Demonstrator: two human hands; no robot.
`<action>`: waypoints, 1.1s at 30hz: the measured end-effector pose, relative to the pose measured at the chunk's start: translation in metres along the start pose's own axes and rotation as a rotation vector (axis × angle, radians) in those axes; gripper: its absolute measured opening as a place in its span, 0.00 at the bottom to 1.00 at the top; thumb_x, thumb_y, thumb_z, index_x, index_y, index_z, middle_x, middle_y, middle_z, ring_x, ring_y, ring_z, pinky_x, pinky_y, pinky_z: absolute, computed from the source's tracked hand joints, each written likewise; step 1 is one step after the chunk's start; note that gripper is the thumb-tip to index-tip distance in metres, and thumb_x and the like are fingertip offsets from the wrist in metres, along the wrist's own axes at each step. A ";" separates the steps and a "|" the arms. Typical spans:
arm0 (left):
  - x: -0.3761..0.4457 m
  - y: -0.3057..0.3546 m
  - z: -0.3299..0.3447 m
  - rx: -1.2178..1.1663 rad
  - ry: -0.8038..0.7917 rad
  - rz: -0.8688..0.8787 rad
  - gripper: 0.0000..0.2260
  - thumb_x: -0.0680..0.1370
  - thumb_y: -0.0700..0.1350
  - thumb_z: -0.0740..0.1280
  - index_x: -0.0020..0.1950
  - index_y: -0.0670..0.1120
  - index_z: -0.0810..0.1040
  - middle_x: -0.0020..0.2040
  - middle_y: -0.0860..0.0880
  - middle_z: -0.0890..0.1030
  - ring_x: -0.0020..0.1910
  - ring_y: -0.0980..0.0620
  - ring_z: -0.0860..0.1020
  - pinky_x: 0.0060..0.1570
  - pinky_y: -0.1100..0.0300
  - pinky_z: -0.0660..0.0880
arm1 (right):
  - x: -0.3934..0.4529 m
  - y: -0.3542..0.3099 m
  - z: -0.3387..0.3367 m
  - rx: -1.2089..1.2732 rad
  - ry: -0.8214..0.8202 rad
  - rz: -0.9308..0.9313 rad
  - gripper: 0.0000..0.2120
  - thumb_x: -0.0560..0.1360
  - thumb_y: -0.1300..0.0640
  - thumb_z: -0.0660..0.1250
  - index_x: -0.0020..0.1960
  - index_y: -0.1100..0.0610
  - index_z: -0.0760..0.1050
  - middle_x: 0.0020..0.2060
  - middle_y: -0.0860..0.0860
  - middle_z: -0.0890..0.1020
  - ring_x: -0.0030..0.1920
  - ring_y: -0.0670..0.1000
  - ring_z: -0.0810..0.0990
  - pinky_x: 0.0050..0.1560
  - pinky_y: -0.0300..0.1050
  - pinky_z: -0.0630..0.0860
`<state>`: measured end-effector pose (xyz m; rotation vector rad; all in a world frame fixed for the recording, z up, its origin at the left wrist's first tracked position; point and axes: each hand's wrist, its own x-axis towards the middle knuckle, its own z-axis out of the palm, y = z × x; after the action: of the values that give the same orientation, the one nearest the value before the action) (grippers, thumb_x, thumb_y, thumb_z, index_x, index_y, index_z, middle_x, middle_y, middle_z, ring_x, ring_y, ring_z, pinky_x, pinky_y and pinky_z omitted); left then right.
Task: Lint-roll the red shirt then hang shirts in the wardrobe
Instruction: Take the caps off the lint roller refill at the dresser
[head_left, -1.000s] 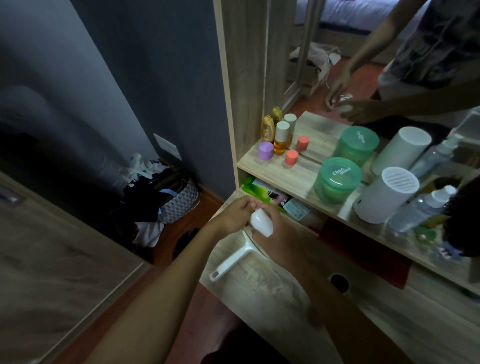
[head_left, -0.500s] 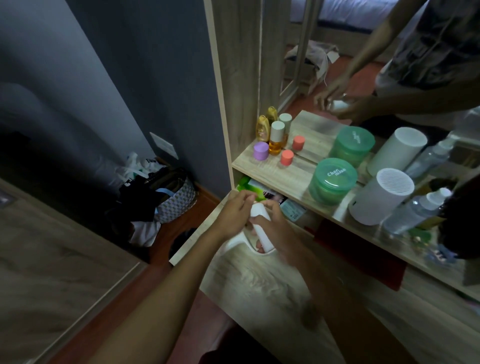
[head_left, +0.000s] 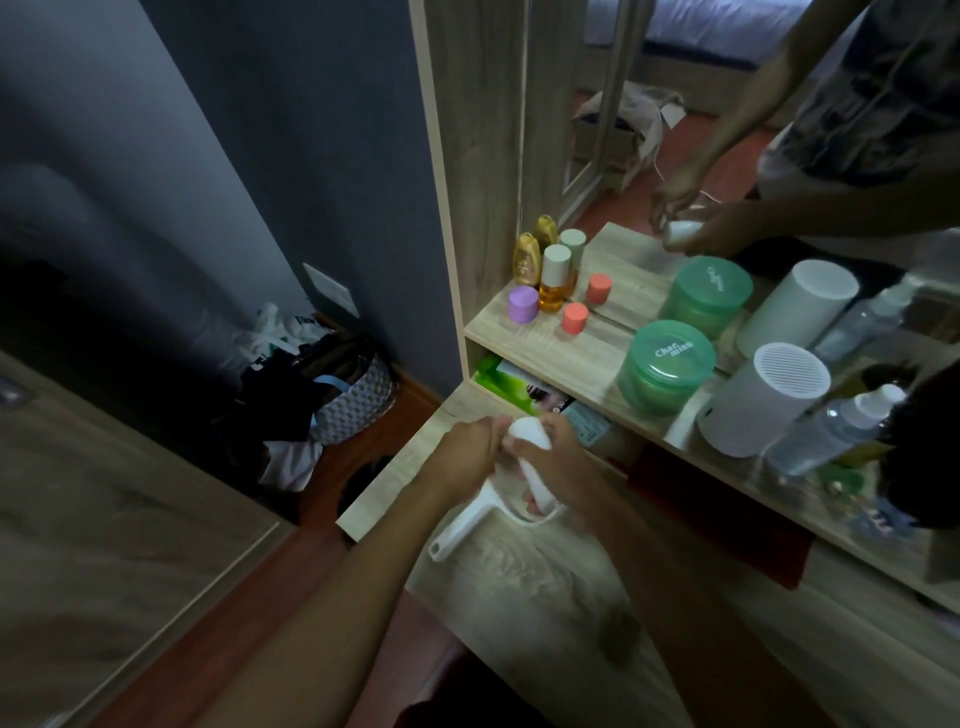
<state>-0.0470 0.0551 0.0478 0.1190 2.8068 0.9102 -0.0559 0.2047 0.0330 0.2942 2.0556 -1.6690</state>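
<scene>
Both our hands work a white lint roller over the wooden dresser top.

From the head view, our left hand (head_left: 462, 452) curls its fingers around the top end of the lint roller (head_left: 527, 460), while our right hand (head_left: 563, 460) grips the roll from the other side, fingers wrapped behind it. The roller's white handle (head_left: 462, 527) slants down to the left, its end just above the dresser top (head_left: 519, 582). A strip of red cloth (head_left: 727, 512) shows under the shelf (head_left: 587, 358); we cannot tell if it is the shirt. On the shelf stand a green jar (head_left: 665, 371), a white cylinder (head_left: 763, 400), a clear spray bottle (head_left: 836, 426), a purple cap (head_left: 522, 304), and a mirror (head_left: 675, 130) behind them.
</scene>
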 end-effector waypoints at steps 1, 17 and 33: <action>0.001 -0.005 -0.003 0.006 0.031 -0.040 0.13 0.83 0.45 0.52 0.55 0.44 0.75 0.42 0.43 0.81 0.40 0.45 0.80 0.42 0.55 0.74 | 0.002 0.003 -0.007 0.065 0.031 0.046 0.22 0.73 0.56 0.71 0.61 0.55 0.64 0.48 0.56 0.74 0.39 0.54 0.77 0.21 0.40 0.74; 0.000 -0.062 0.050 -0.577 -0.033 -0.781 0.26 0.84 0.53 0.47 0.54 0.35 0.76 0.36 0.38 0.79 0.21 0.50 0.76 0.19 0.65 0.71 | -0.011 0.017 -0.019 0.607 -0.045 0.358 0.09 0.78 0.49 0.64 0.45 0.56 0.72 0.31 0.52 0.72 0.21 0.45 0.70 0.21 0.34 0.67; -0.005 0.004 0.061 -0.605 0.270 -0.620 0.21 0.83 0.52 0.53 0.58 0.38 0.78 0.54 0.43 0.79 0.57 0.43 0.76 0.54 0.55 0.71 | -0.022 0.004 0.006 0.485 0.437 0.055 0.22 0.74 0.45 0.66 0.65 0.49 0.67 0.57 0.55 0.75 0.53 0.57 0.77 0.40 0.43 0.74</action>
<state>-0.0296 0.0926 0.0024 -0.9498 2.3696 1.5978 -0.0338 0.2031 0.0391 0.9377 1.8615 -2.2040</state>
